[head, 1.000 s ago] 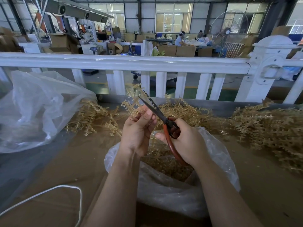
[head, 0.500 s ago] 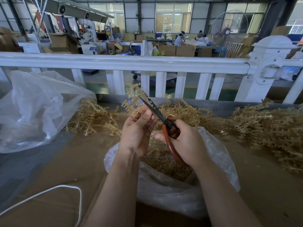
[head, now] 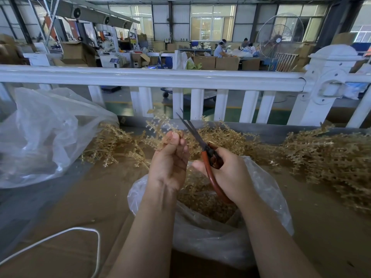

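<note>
a: what's nearest the camera?
b: white cord (head: 60, 233) looped on the brown worktop (head: 80, 197), lower left. just right of it is a small clear bag (head: 210, 243), mouth open, holding short golden cut bits (head: 202, 199).
a: hands?
b: both above the bag mouth. left hand (head: 169, 165) pinches a golden sprig (head: 158, 125) between thumb and fingertips. the sprig stands up out of the hand, off the worktop. right hand (head: 230, 173) has its fingers curled through the red handles of the scissors (head: 195, 135).
a: blades?
b: pointing up and left, just right of the pinch, tips only slightly apart. can't tell if they touch the sprig.
a: behind that?
b: loose sprigs heaped on the worktop. left pile (head: 112, 145) sits behind the left hand, a bigger right pile (head: 331, 161) at the far right. large crumpled bag (head: 46, 133) at the left edge, against the left pile.
a: further out?
b: white railing (head: 150, 77) along the worktop's back edge. past it a workshop floor with cardboard boxes (head: 216, 63), a standing fan (head: 279, 39) and seated people (head: 219, 50) at a far table.
</note>
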`<state>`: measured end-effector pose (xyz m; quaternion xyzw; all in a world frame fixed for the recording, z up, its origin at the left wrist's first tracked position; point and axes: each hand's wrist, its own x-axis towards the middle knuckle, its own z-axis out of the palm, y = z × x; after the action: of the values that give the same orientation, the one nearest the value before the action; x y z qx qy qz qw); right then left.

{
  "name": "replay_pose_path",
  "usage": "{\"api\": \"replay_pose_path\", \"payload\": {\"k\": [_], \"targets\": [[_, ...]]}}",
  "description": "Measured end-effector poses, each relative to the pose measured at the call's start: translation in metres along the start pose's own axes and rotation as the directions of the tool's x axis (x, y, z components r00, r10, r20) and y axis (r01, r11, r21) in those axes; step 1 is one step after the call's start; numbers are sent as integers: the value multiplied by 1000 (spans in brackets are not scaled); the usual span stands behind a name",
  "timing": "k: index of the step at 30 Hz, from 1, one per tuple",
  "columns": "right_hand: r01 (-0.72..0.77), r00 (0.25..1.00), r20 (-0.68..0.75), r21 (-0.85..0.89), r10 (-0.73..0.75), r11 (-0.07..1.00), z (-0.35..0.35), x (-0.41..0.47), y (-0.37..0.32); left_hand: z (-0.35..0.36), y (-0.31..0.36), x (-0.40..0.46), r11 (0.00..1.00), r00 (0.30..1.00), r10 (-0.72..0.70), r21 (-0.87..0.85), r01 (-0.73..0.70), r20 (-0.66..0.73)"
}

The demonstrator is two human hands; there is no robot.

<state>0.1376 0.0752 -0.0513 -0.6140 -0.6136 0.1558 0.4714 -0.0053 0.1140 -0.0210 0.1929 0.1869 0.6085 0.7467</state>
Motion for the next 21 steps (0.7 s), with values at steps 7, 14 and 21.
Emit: {"api": "replay_pose_path", "payload": {"k": [7, 14, 21], "targets": [[-36, 992, -103, 300, 70, 953, -2, 4, -5, 5, -13, -5, 950, 994, -93, 294, 105, -54], [-7, 987, -137, 477, 83, 879, -7, 5, -9, 2, -23, -5, 839, 995, -75, 536, 96, -61], [-12, 984, -149, 494, 98, 869, -9, 5, -10, 4, -15, -8, 812, 973, -224, 542, 214, -49]]}}
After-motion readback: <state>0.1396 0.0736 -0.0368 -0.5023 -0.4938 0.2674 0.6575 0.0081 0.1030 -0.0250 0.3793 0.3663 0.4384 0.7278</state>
